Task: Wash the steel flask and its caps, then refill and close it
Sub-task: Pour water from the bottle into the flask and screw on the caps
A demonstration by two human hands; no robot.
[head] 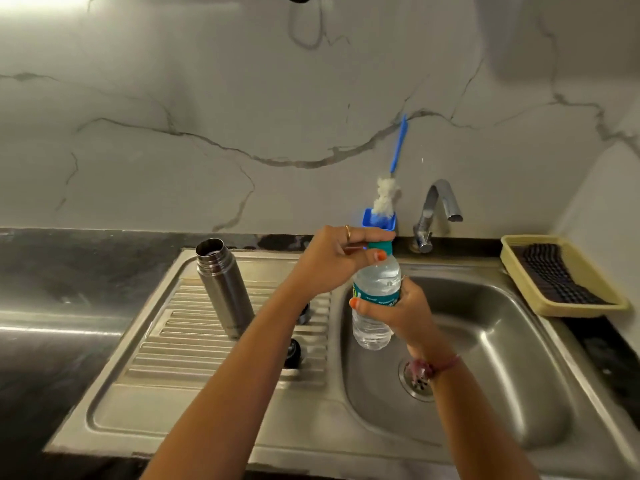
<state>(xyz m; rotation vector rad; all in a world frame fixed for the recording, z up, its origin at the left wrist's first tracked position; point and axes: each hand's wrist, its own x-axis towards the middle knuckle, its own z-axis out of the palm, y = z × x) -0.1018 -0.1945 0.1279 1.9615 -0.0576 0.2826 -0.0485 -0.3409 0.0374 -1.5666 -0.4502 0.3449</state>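
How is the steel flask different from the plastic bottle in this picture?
The steel flask is opaque metal; the plastic bottle is clear, with water inside. The flask stands open on the drainboard; the bottle is held over the sink, its cap under the left hand, its body in the right hand. Both are upright.

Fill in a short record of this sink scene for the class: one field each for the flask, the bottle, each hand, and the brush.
flask: upright on drainboard, open, uncapped
bottle: held above basin, holds water
left hand: gripping bottle cap
right hand: wrapped around bottle body
brush: standing in blue holder by tap
tap: no water running
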